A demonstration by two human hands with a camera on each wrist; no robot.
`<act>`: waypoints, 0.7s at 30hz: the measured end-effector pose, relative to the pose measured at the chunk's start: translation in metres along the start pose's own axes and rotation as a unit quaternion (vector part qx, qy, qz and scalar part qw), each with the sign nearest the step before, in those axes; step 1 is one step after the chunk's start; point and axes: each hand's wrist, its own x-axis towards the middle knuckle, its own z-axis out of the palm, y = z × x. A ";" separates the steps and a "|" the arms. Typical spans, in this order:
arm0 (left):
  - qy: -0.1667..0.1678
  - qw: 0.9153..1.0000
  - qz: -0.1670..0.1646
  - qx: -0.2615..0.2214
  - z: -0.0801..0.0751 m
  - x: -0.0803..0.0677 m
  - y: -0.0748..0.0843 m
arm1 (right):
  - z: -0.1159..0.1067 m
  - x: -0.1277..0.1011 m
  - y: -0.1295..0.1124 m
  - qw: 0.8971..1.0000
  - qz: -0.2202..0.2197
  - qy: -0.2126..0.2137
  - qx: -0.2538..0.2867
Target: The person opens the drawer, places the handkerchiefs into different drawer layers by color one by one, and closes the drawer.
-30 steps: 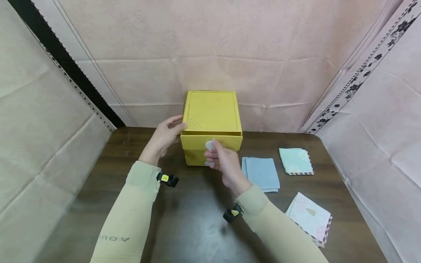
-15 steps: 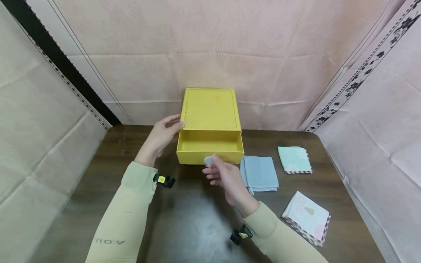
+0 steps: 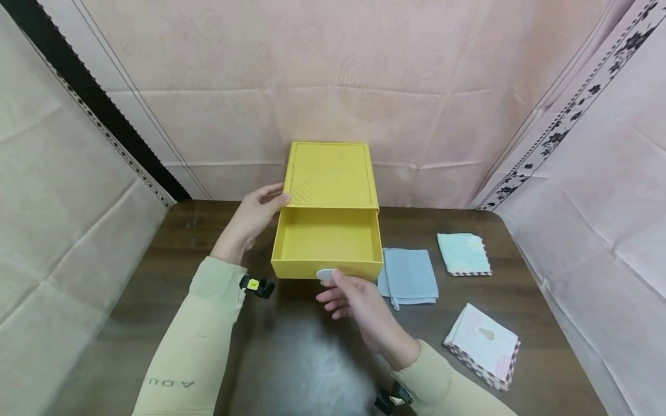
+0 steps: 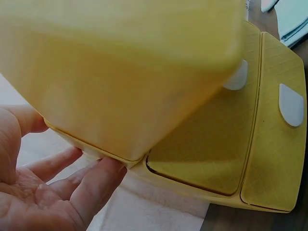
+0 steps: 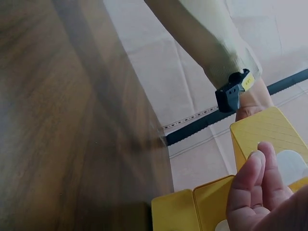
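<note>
A yellow drawer box (image 3: 330, 173) stands at the back of the table. Its top drawer (image 3: 328, 234) is pulled well out, and the drawer's yellow floor shows. My right hand (image 3: 366, 315) holds the white handle (image 3: 325, 274) on the drawer front, thumb at its edge and fingers curled below. Against the box's left side rests my left hand (image 3: 255, 216), thumb by the top edge. In the left wrist view, the fingertips of the left hand (image 4: 62, 187) touch the box's casing below the drawer. Lower drawers (image 4: 207, 139) with white handles stay closed.
Right of the box lies a folded blue cloth (image 3: 408, 276). Farther right are a mint cloth with a checked edge (image 3: 463, 254) and a white patterned folded cloth (image 3: 484, 344). Pale curtains (image 3: 333, 69) hang behind the brown table (image 3: 302, 358) and on both sides.
My right hand has drawn the top drawer out toward me, from nearly closed to well open. My left hand has stayed at the box's left side.
</note>
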 end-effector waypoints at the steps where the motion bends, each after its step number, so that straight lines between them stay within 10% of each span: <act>1: -0.001 1.000 0.001 0.000 0.000 0.000 -0.001 | -0.001 -0.002 0.001 1.000 0.000 -0.003 -0.003; 11: 0.001 1.000 0.003 0.002 -0.001 -0.001 0.002 | -0.013 -0.007 0.008 0.995 -0.046 -0.011 -0.085; 21: -0.018 1.000 -0.003 0.017 -0.003 0.001 -0.001 | -0.063 -0.018 0.009 0.969 -0.100 0.007 -0.225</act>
